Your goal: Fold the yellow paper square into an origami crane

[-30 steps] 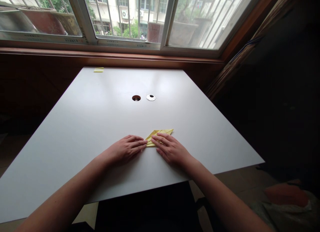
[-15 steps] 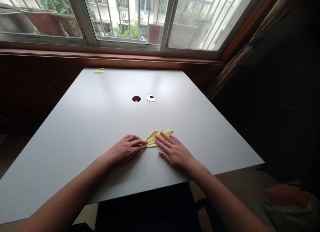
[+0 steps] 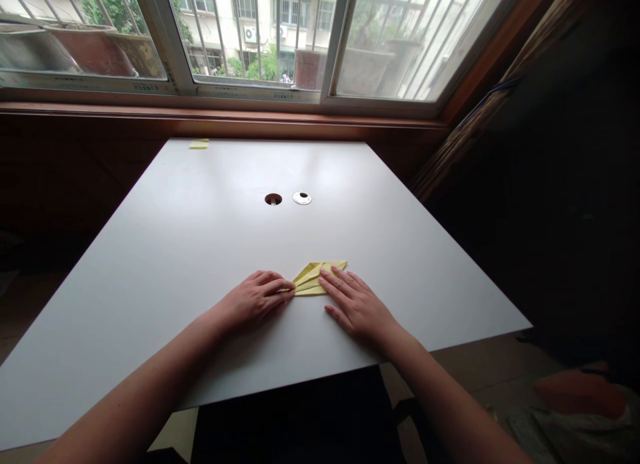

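A folded yellow paper [image 3: 313, 279] lies flat on the white table [image 3: 200, 237] near its front edge. My left hand [image 3: 255, 299] rests palm down with its fingertips on the paper's left corner. Fingers stretched out flat, my right hand [image 3: 356, 303] presses on the right part of the paper. Neither hand grips anything.
A round cable hole [image 3: 273, 199] and a silver cap [image 3: 302, 197] sit mid-table. A small yellow paper pad [image 3: 199, 144] lies at the far left corner. Behind the table are a wooden sill and barred windows [image 3: 260, 37]. A curtain [image 3: 480, 111] hangs at the right.
My right hand has slid to the right along the paper, uncovering more of the folded yellow sheet. The left hand has stayed put.
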Motion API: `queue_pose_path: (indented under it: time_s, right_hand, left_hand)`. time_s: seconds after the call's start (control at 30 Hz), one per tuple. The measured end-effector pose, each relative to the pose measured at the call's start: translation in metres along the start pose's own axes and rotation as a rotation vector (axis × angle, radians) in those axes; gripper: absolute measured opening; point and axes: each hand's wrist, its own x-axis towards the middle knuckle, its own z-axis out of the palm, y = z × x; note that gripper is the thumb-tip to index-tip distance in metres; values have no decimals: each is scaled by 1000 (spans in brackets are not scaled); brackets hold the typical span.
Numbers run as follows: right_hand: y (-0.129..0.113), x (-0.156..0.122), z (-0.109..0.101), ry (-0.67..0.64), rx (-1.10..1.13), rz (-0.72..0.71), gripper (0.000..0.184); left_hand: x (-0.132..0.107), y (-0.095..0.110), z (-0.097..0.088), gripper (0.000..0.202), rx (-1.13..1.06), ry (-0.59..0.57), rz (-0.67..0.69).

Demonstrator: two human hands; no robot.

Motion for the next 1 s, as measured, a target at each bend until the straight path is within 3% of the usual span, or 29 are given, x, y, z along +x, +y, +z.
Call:
queue_pose_path:
  time_s: [0.43,0.6,1.0]
  right_hand:
    - [2,-10,-3,117,48,48,50]
    - [2,-8,-4,115,72,11,48]
    - [2,-7,-1,93,50,-29,49]
  left_hand:
    - [4,6,2,29,-79,-38,-1]
    - [8,9,6,39,-99,9,16]
    - [16,9,11,48,-51,-4,38]
